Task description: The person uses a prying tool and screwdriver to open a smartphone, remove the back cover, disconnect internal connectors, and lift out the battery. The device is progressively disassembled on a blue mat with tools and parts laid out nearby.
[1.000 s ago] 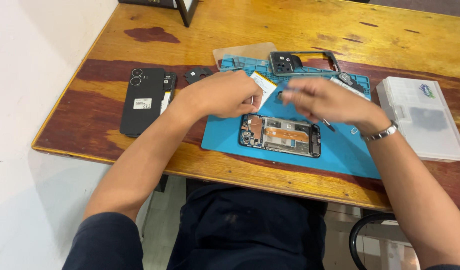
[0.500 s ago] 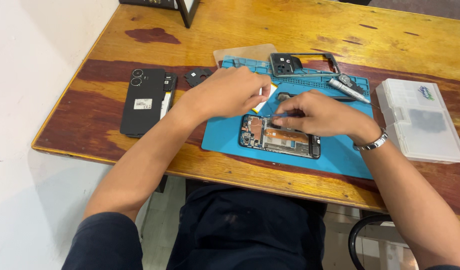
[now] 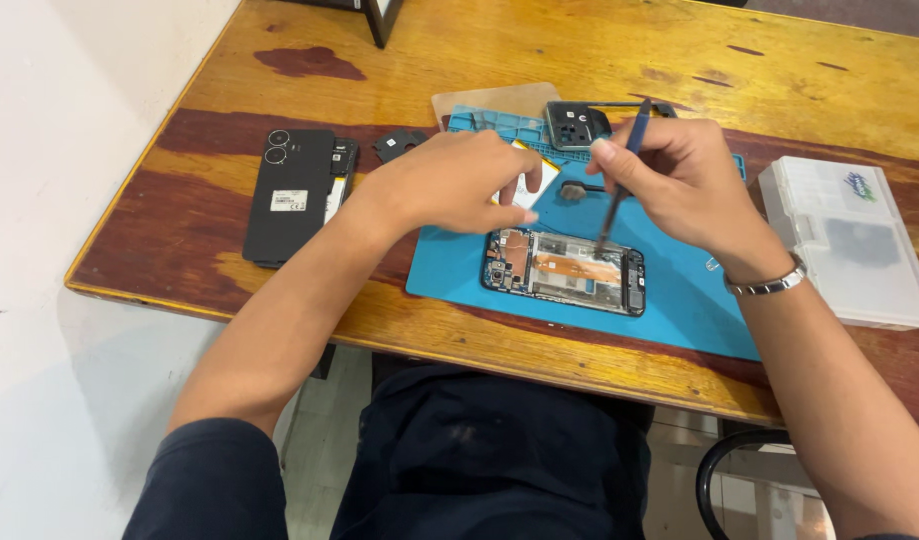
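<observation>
An opened phone [image 3: 565,272] lies on a blue work mat [image 3: 680,300], its circuit board and an orange flex cable exposed. My right hand [image 3: 680,180] grips a thin dark tool [image 3: 620,190] like a pen, tip down on the phone's upper right part. My left hand [image 3: 450,180] hovers above the phone's left end and pinches a flat white and yellow piece [image 3: 530,185] that looks like a battery.
A black phone back cover [image 3: 290,195] lies left of the mat, with a small black part [image 3: 400,145] beside it. A dark camera frame piece [image 3: 577,125] sits at the mat's far edge. A clear plastic parts box [image 3: 845,240] stands at the right.
My right hand has lifted off the phone and now holds the dark tool upright with its tip on the phone. My left hand stayed over the phone's left end.
</observation>
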